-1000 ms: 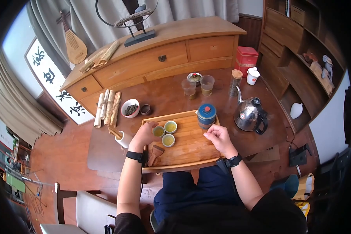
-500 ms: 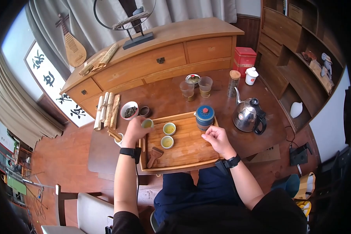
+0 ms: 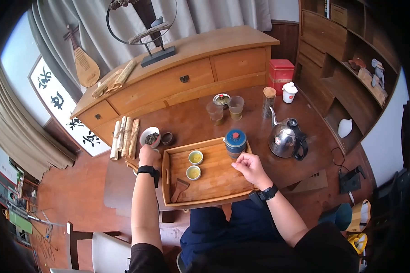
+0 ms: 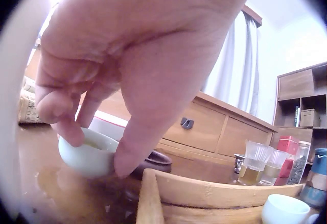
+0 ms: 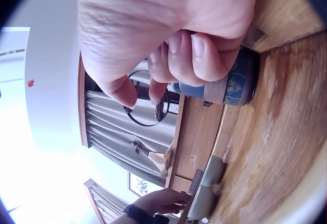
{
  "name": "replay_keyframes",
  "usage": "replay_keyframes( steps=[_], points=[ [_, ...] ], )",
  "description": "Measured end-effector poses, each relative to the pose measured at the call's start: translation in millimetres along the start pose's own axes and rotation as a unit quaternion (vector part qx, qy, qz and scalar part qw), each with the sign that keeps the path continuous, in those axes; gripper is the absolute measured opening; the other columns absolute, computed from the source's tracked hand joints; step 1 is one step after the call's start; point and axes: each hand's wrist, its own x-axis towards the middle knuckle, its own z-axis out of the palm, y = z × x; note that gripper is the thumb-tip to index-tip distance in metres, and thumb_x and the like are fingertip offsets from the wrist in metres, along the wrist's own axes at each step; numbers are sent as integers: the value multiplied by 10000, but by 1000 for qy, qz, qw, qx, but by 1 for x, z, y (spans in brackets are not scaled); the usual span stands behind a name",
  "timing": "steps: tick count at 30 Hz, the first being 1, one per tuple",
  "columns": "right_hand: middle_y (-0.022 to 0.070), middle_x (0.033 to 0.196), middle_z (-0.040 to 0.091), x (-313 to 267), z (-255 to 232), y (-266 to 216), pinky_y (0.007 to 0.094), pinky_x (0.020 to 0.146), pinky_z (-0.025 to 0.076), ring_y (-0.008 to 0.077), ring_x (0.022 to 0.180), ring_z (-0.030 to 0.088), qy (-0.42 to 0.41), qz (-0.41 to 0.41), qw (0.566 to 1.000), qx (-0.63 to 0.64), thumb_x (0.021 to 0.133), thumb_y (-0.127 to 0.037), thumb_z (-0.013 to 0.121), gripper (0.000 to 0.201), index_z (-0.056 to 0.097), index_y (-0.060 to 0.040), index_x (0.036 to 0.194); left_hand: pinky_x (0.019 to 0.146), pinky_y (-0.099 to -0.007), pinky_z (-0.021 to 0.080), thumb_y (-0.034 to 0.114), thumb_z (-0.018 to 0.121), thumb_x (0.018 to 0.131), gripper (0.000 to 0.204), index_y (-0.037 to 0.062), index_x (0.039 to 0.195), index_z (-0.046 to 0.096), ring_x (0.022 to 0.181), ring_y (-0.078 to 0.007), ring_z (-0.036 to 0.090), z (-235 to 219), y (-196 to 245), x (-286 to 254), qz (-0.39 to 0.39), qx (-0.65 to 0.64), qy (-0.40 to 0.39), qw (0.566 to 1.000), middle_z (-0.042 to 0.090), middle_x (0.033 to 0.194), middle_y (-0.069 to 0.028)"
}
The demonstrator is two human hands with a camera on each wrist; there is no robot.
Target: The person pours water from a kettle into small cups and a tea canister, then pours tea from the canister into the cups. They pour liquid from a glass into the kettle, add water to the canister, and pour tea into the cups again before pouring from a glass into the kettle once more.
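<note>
My left hand [image 3: 149,157] is past the left edge of the wooden tray [image 3: 216,184]. In the left wrist view its thumb and fingers pinch the rim of a pale teacup [image 4: 86,157] with tea inside, close over the table. Two more teacups, one [image 3: 195,157] behind the other [image 3: 193,173], stand on the tray with yellowish tea. My right hand [image 3: 250,169] hovers over the tray's right side, holding nothing, its fingers loosely curled and thumb and index apart. Just beyond it stands a blue teapot [image 3: 235,139] with a red knob. A flat brown brush [image 3: 180,189] lies at the tray's front left.
A bowl of dark tea leaves [image 3: 149,137] and a small dark cup [image 3: 167,138] sit behind the left hand. Right of the tray stands a steel kettle [image 3: 282,140]. Two glass cups [image 3: 236,108], a corked jar [image 3: 268,103] and a white lidded mug [image 3: 289,93] are farther back.
My left hand has lifted a teacup from the group of three and carried it left, out over the tray's edge to the table beside the bowl. The right hand has stayed near the teapot.
</note>
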Motion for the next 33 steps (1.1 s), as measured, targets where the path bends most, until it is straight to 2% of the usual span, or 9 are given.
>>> replay_keyframes(
  steps=[4,8,14,17,19,21,22,25,33],
  points=[
    [-85,558,499,0,-1,0,208,510,288,-9,535,387,1,-7,1000,-11,900,-144,730,219,591,-51,758,900,-417,562,118,762,675,317,-43,947,732,1006,-372,698,30,-28,21,21,19,-69,997,706,1008,-280],
    [-81,557,497,0,-1,3,209,510,285,-8,534,384,-2,-13,1000,-12,901,-149,730,227,586,-52,754,902,-409,561,75,768,666,335,-47,976,733,1014,-361,698,-6,6,-7,-29,2,-89,996,710,1021,-266],
    [-78,559,504,-1,-1,-2,206,510,288,-9,532,390,0,-11,1000,-16,901,-147,731,228,584,-51,754,871,-429,557,93,766,725,308,-53,994,731,1001,-364,699,-23,17,-8,21,26,-119,992,712,996,-267],
    [-75,562,511,0,0,-1,206,510,294,-10,535,399,-1,-10,1000,-11,899,-143,733,225,586,-50,756,856,-438,555,216,752,788,353,-67,996,722,972,-380,700,-23,50,-13,64,13,-34,997,712,969,-272],
    [-74,564,515,0,1,0,206,511,299,-10,538,404,-4,-6,1000,-6,897,-141,735,223,587,-49,758,848,-444,553,400,760,797,523,-83,994,711,944,-397,698,-24,82,-22,161,35,-112,980,707,956,-283],
    [-71,567,523,0,0,0,205,517,310,-8,543,412,-2,-8,1000,-8,895,-145,739,222,590,-48,761,851,-447,549,531,781,744,676,-95,986,702,964,-404,691,-26,107,-42,166,41,-202,964,697,984,-298],
    [-71,567,523,1,0,1,205,517,310,-8,543,412,-2,-9,1000,-9,895,-145,739,222,590,-48,761,854,-441,548,568,807,697,731,-96,984,702,990,-400,686,-18,114,-48,184,41,-201,961,695,1013,-298],
    [-72,569,526,0,1,3,203,523,316,-5,546,415,6,-8,1000,-12,896,-151,739,221,594,-46,765,865,-427,550,517,846,648,700,-78,991,706,991,-384,689,-12,135,-75,182,17,-210,960,706,1041,-268],
    [-71,568,525,0,0,1,206,521,310,-4,545,406,-2,1,1000,-11,898,-156,737,229,590,-49,758,884,-413,560,398,856,606,577,-39,950,702,1012,-363,689,5,143,-70,187,40,-202,961,710,1027,-252]
  ],
)
